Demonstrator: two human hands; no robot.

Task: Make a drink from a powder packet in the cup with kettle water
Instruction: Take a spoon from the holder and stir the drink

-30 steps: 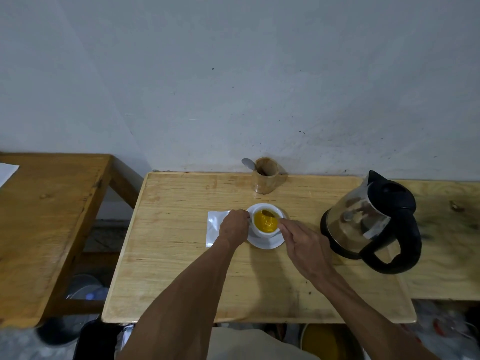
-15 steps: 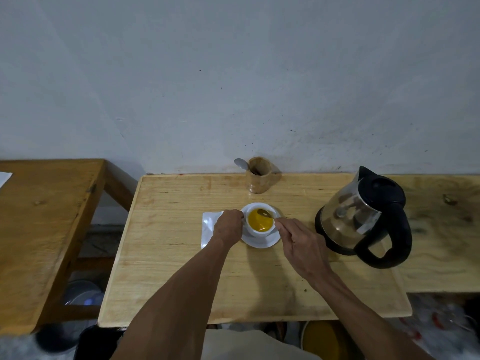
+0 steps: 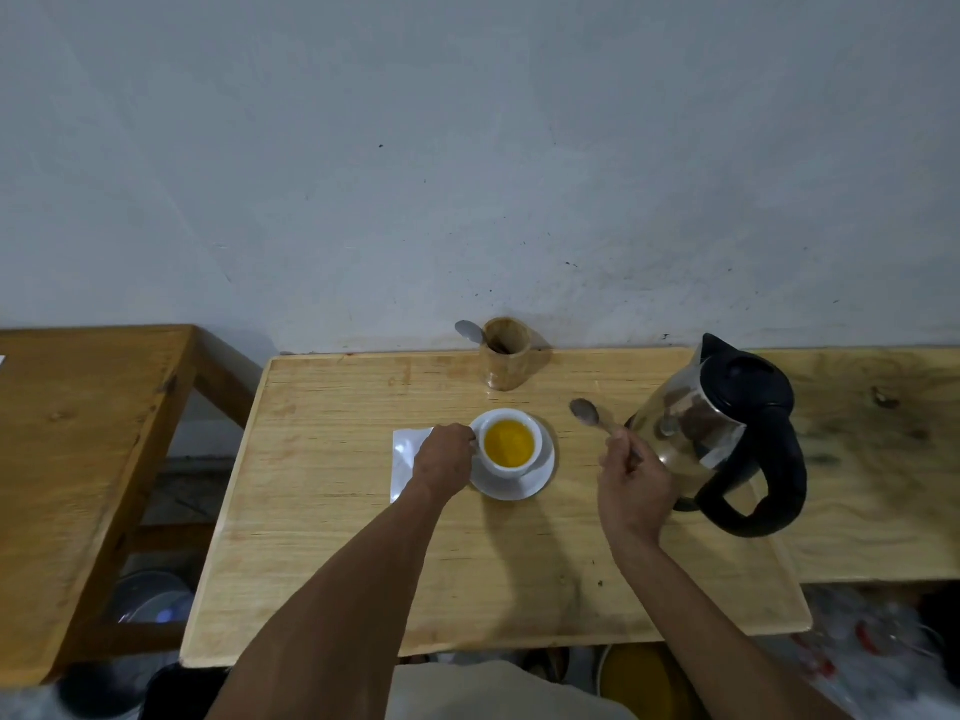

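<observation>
A white cup (image 3: 535, 445) full of orange-yellow drink stands on a white saucer (image 3: 540, 478) in the middle of the wooden table (image 3: 332, 491). My left hand (image 3: 444, 459) grips the cup's left side at the handle. My right hand (image 3: 631, 483) holds a spoon (image 3: 587, 412) lifted in the air to the right of the cup, bowl pointing up and left. The silver packet (image 3: 405, 457) lies flat left of the cup, partly under my left hand. The kettle (image 3: 727, 428), steel with a black lid and handle, stands at the right.
A wooden holder (image 3: 505, 356) with another spoon (image 3: 469, 331) in it stands at the table's back edge against the wall. A second wooden table (image 3: 78, 459) sits to the left across a gap. Buckets and clutter lie on the floor below.
My right hand has lifted the spoon out of the cup and moved it right, toward the kettle. My left hand stays on the cup.
</observation>
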